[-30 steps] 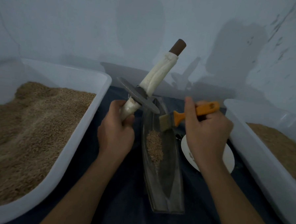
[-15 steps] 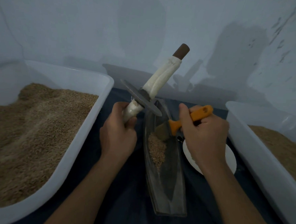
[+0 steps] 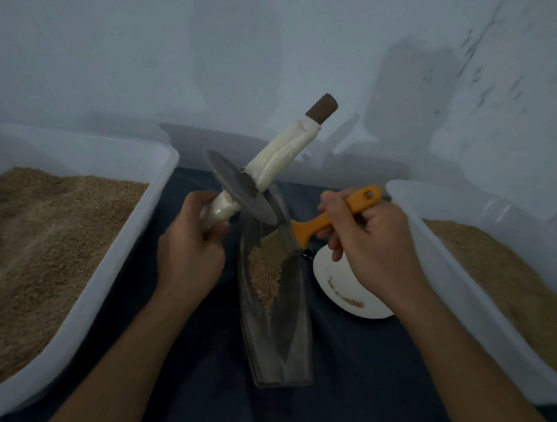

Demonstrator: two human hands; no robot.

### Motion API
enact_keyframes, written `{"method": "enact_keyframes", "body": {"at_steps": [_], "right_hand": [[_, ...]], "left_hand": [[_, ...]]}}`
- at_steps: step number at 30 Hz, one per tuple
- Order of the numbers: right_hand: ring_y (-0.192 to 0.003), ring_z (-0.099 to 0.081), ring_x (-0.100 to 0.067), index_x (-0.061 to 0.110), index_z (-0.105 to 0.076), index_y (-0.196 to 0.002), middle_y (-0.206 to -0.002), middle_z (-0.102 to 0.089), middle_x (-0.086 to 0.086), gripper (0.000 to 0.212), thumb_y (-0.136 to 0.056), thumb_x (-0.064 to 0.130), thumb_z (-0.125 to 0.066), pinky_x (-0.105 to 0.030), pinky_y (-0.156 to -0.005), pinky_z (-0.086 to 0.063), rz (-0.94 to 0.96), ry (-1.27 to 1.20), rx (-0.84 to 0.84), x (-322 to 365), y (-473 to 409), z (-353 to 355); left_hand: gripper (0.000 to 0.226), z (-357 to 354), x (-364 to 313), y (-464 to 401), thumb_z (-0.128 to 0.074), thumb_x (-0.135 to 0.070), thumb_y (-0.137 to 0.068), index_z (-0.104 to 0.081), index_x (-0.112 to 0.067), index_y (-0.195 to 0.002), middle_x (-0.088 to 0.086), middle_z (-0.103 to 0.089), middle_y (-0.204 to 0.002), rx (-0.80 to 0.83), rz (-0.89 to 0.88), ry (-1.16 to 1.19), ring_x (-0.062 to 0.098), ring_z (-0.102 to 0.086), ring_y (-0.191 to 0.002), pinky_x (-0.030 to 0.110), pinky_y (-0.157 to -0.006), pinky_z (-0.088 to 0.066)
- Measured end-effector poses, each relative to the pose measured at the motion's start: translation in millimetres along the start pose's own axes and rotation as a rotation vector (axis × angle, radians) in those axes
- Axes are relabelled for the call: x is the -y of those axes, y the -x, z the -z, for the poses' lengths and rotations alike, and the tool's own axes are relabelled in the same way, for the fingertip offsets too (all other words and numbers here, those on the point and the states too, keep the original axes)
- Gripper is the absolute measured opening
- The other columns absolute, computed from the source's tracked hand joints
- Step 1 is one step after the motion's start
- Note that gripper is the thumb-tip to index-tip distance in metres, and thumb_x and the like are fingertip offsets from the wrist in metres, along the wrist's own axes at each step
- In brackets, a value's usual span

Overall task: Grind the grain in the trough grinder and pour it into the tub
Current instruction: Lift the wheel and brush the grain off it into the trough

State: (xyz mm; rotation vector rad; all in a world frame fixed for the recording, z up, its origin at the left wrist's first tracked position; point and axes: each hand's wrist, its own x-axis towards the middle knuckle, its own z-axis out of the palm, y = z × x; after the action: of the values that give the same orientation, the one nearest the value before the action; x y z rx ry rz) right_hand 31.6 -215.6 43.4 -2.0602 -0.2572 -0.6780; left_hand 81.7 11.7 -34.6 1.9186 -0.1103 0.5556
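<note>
Trough grinder [image 3: 274, 323]: long, narrow, boat-shaped metal vessel lying lengthwise at the middle of a dark blue cloth-covered surface [image 3: 359, 360], its far end pointing toward the wall [image 3: 279, 49]. Grain [image 3: 265, 279]: small tan heap gathered in the far half of the trough; near half shows bare metal. Grinding wheel [image 3: 239, 189]: flat metal disc on an axle handle [image 3: 283, 153] wrapped in pale cloth with a brown tip, lifted clear of the trough and tilted, tip up toward the wall, disc edge above the trough's far end. Left hand [image 3: 191, 254]: fingers curled fully round the lower, cloth-wrapped end of the axle, holding the wheel aloft. Right hand [image 3: 375, 248]: fingers closed round the orange handle of a brush [image 3: 305, 234]; bristles down inside the trough, touching the far edge of the grain heap. White dish [image 3: 341, 288]: on the cloth just right of the trough, partly under the right hand, a few traces of grain in it. Left tub [image 3: 134, 235]: large white plastic, along the left edge of the surface, heaped with tan ground material. Right tub [image 3: 460, 285]: matching white plastic, along the right edge, also holding tan material.
</note>
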Motion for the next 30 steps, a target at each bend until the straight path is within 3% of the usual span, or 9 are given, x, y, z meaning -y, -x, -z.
{"method": "enact_keyframes", "body": {"at_steps": [6,10,12,16,19,22,24,27,30], "right_hand": [[-0.065,-0.072,-0.017,0.029,-0.076,-0.095,-0.076,-0.075,0.003,0.018,-0.098,0.043,-0.064,-0.024,-0.056,-0.057,-0.006,-0.071,0.103,4.8,12.1,15.6],[-0.066,-0.072,-0.016,0.033,-0.075,-0.1,-0.079,-0.075,0.006,0.016,-0.099,0.044,-0.063,-0.023,-0.059,-0.058,0.016,-0.021,0.019,8.4,11.7,42.1],[-0.069,-0.073,-0.013,0.04,-0.075,-0.1,-0.08,-0.075,0.01,0.018,-0.097,0.052,-0.061,-0.024,-0.062,-0.058,0.026,0.069,-0.047,8.1,13.2,61.5],[-0.088,-0.062,0.014,0.05,-0.072,-0.104,-0.092,-0.067,0.037,0.022,-0.093,0.058,-0.056,0.0,-0.073,-0.043,0.116,0.42,0.016,4.1,28.4,90.0],[-0.094,-0.057,0.004,0.043,-0.071,-0.12,-0.1,-0.065,0.026,0.025,-0.098,0.047,-0.06,-0.012,-0.088,-0.041,0.238,0.696,0.234,-6.8,42.3,89.4],[-0.088,-0.06,-0.012,0.025,-0.076,-0.117,-0.099,-0.066,0.008,0.025,-0.091,0.027,-0.077,-0.024,-0.077,-0.05,0.346,0.743,0.3,-21.7,55.2,74.4],[-0.083,-0.061,-0.02,0.023,-0.075,-0.113,-0.099,-0.066,0.003,0.04,-0.077,0.015,-0.089,-0.035,-0.061,-0.054,0.427,0.851,0.368,-33.8,65.4,65.8],[-0.082,-0.056,-0.017,0.03,-0.069,-0.115,-0.101,-0.056,0.007,0.073,-0.051,0.004,-0.093,-0.028,-0.057,-0.046,0.429,0.982,0.523,-50.7,77.0,67.1],[-0.08,-0.054,-0.011,0.035,-0.071,-0.114,-0.097,-0.058,0.012,0.075,-0.049,0.005,-0.094,-0.021,-0.06,-0.039,0.382,1.014,0.591,-56.4,84.7,67.8]], "left_hand": [[0.041,2.7,-2.6,1.2,-0.07,-0.009,-0.092,-0.051,-0.042,-0.109,-0.017,-0.063,-0.099,0.053,-0.054,0.028,0.018,-0.061,-0.099,0.036,-0.08,-0.046],[0.05,4.7,-4.2,0.5,-0.072,-0.004,-0.089,-0.05,-0.046,-0.107,-0.019,-0.064,-0.098,0.047,-0.07,0.032,0.017,-0.062,-0.101,0.037,-0.087,-0.048],[0.052,7.0,-5.8,-0.1,-0.072,-0.003,-0.089,-0.05,-0.048,-0.106,-0.02,-0.064,-0.101,0.051,-0.077,0.035,0.016,-0.062,-0.103,0.039,-0.089,-0.05],[0.051,12.9,-6.9,-2.2,-0.072,-0.001,-0.088,-0.053,-0.044,-0.109,-0.02,-0.064,-0.104,0.074,-0.136,0.027,0.012,-0.062,-0.105,0.051,-0.096,-0.052],[0.05,15.0,-7.0,-3.7,-0.074,0.0,-0.086,-0.055,-0.041,-0.109,-0.02,-0.066,-0.104,0.076,-0.165,0.0,0.011,-0.062,-0.105,0.059,-0.1,-0.047],[0.055,14.4,-8.9,-4.1,-0.077,0.001,-0.083,-0.054,-0.043,-0.107,-0.02,-0.065,-0.102,0.076,-0.167,-0.062,0.013,-0.061,-0.106,0.06,-0.101,-0.045],[0.057,14.9,-9.0,-5.0,-0.078,0.002,-0.082,-0.054,-0.044,-0.106,-0.016,-0.065,-0.104,0.09,-0.166,-0.096,0.017,-0.06,-0.108,0.059,-0.102,-0.044],[0.05,15.4,-8.8,-7.0,-0.077,0.003,-0.081,-0.06,-0.036,-0.108,-0.012,-0.067,-0.108,0.122,-0.192,-0.171,0.019,-0.06,-0.11,0.054,-0.101,-0.041],[0.048,15.4,-10.7,-5.9,-0.077,0.003,-0.08,-0.063,-0.032,-0.11,-0.01,-0.066,-0.108,0.139,-0.229,-0.289,0.019,-0.057,-0.109,0.049,-0.097,-0.037]]}}
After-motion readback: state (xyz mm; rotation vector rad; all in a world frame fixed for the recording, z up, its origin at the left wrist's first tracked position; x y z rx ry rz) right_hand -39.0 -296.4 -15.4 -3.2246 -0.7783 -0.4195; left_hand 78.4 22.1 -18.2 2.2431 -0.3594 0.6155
